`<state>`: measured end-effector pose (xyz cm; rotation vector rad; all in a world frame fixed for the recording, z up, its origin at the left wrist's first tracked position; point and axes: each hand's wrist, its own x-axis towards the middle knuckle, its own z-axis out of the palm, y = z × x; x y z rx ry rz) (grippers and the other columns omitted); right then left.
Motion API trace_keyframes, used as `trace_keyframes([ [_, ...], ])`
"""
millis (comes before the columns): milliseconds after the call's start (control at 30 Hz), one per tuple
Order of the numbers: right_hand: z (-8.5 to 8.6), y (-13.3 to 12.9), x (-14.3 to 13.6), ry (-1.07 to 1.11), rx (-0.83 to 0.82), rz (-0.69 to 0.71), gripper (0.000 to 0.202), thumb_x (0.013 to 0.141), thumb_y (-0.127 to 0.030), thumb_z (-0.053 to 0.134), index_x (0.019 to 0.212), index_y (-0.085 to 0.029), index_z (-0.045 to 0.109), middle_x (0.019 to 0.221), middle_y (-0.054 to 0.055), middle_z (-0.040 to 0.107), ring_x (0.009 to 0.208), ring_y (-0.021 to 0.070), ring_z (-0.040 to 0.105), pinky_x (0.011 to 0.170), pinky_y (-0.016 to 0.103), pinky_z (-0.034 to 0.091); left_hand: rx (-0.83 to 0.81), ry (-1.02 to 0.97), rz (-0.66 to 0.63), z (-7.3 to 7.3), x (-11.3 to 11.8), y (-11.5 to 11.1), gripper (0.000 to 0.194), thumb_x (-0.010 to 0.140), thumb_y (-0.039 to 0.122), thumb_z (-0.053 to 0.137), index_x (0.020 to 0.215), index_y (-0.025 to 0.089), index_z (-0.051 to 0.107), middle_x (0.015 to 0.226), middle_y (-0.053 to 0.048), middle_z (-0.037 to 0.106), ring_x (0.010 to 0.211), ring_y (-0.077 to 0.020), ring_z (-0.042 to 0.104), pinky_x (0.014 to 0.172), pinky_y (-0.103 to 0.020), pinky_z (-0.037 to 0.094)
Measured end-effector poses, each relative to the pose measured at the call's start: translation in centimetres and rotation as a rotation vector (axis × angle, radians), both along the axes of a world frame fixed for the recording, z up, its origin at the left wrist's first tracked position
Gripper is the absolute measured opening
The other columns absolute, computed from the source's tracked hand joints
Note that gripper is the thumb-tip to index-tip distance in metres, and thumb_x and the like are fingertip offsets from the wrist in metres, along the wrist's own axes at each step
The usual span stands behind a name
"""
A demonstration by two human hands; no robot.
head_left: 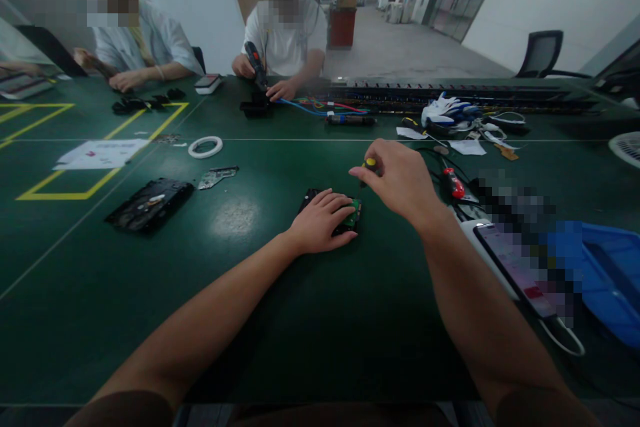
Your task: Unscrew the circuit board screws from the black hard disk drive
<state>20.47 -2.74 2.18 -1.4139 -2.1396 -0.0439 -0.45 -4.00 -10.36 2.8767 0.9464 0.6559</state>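
Observation:
My left hand (324, 221) lies across a hard drive (356, 213), a black casing with a green circuit board, and holds it against the table. Its fingers reach over the board and the thumb is at the near edge. Much of the drive is hidden under this hand. In my right hand (403, 177) is a screwdriver with a yellow and black handle (370, 164), pinched between thumb and fingers. The screwdriver points down over the drive's right end; I cannot tell whether its tip touches.
Left of the drive lie a black flat casing (150, 205), a small circuit board (218, 177) and a white tape roll (205, 147). To the right are a phone (515, 270), a blue bin (607, 273) and gloves (445, 111). A co-worker opposite holds a power screwdriver (256, 65).

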Motion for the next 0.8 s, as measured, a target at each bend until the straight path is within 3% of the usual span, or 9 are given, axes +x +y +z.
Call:
trace_keyframes([
  [100, 0.16, -0.02, 0.04, 0.033, -0.018, 0.072, 0.014, 0.092, -0.026, 0.072, 0.105, -0.023, 0.068, 0.106, 0.008, 0.074, 0.091, 0.0266, 0.066, 0.083, 0.041, 0.048, 0.004, 0.000, 0.004, -0.02, -0.01, -0.02, 0.057, 0.098, 0.058, 0.058, 0.142, 0.021, 0.059, 0.146, -0.012, 0.062, 0.141, -0.0313, 0.053, 0.128, -0.058, 0.030],
  [200, 0.20, 0.00, 0.10, 0.081, -0.059, 0.143, 0.022, 0.092, -0.017, 0.065, 0.112, -0.024, 0.071, 0.111, 0.007, 0.075, 0.090, 0.0247, 0.068, 0.086, 0.041, 0.050, 0.008, 0.001, 0.003, -0.04, -0.02, -0.02, 0.058, 0.098, 0.058, 0.058, 0.142, 0.020, 0.059, 0.146, -0.012, 0.061, 0.142, -0.0311, 0.053, 0.129, -0.057, 0.029],
  [533, -0.23, 0.39, 0.02, 0.130, -0.038, 0.127, 0.028, 0.097, -0.020, 0.050, 0.116, -0.022, 0.070, 0.120, 0.011, 0.074, 0.110, 0.0295, 0.068, 0.097, 0.046, 0.050, -0.011, -0.009, -0.001, 0.05, 0.00, -0.05, 0.057, 0.098, 0.057, 0.059, 0.143, 0.021, 0.059, 0.147, -0.012, 0.061, 0.141, -0.0314, 0.054, 0.128, -0.058, 0.030],
  [800, -0.01, 0.09, 0.07, 0.147, -0.072, 0.105, 0.016, 0.096, -0.019, 0.055, 0.107, -0.024, 0.065, 0.102, 0.008, 0.075, 0.087, 0.0256, 0.068, 0.080, 0.041, 0.048, 0.001, 0.002, 0.003, 0.05, -0.06, -0.04, 0.058, 0.099, 0.058, 0.057, 0.143, 0.020, 0.059, 0.147, -0.012, 0.061, 0.142, -0.0313, 0.053, 0.129, -0.057, 0.029],
])
